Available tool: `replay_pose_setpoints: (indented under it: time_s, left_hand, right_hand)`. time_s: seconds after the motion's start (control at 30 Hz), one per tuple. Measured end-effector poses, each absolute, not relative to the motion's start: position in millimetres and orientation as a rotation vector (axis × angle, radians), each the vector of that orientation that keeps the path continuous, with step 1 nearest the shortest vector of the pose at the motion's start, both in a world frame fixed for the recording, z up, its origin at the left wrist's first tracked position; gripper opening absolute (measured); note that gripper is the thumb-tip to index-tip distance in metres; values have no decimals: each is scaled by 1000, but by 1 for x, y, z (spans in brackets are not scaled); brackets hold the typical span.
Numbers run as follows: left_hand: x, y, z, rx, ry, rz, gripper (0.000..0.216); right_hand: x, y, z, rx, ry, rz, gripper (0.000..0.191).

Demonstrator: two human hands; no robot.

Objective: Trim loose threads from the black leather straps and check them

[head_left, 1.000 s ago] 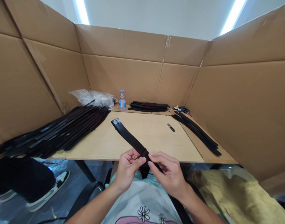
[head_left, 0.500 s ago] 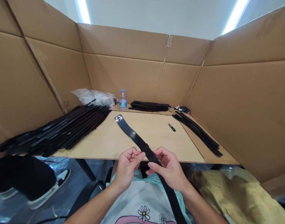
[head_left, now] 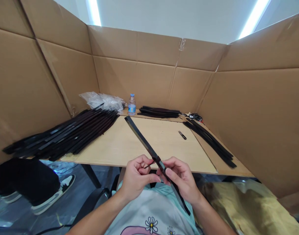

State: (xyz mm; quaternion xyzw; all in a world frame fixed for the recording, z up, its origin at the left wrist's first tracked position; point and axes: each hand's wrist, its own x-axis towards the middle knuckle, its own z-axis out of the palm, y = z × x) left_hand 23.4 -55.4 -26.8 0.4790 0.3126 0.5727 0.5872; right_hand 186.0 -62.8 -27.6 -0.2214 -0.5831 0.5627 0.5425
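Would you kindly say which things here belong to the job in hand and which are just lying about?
Likely the job:
held black strip
left strip pile
back strip stack
right strip group
snips, perhaps

Apparently lying about:
water bottle
clear plastic
yellow sheet

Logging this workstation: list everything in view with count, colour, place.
Held strip: 1, black, between hands
Strip pile: many, black, left
Strip stack: several, black, back
Loose strips: few, black, right
Thread snips: 1, black-silver, tabletop right
Water bottle: 1, clear-blue, table back
Plastic bags: unclear, clear, back left
Tangled bundle: 1, mostly black, back right
Tabletop: 1, pale wood, centre
Cardboard walls: 3, brown, around table
Lights: 2, white, top
Trousers: 1, black, lower left
Shoes: 2, grey and white, lower left
Crumpled sheet: 1, yellowish, lower right
Chair: 1, black, bottom left
Shirt: 1, white, bottom centre
Left hand: 1, bare, at strip
Right hand: 1, bare, on strip
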Motion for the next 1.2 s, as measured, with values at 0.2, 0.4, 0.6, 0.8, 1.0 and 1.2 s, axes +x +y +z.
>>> replay_pose_setpoints:
  time_s: [0.2,0.4,0.6,0.8,1.0,1.2]
  left_hand:
    - [24,-56,-25,1071,777,1332,44]
    - [21,-55,-22,1065,768,1236,37]
    - [21,-56,-18,1038,763,1213,40]
    - [20,-54,-23,1080,776,1198,37]
    - [19,-50,-27,1086,735,1283,33]
    - [19,-50,-29,1069,844,1329,35]
  right_hand:
    - [183,-61,-28,-576,-1385,1387,32]
    - [184,-60,-28,-645,-1391,1476,27]
    - [186,-65,-23,-705,-1374,1535,31]
    - [185,-68,-29,-844,-1426,1507,42]
    - [181,-67,-23,-766,-1484,1367,31]
    - [180,-61,-28,-730,-1361,1411,31]
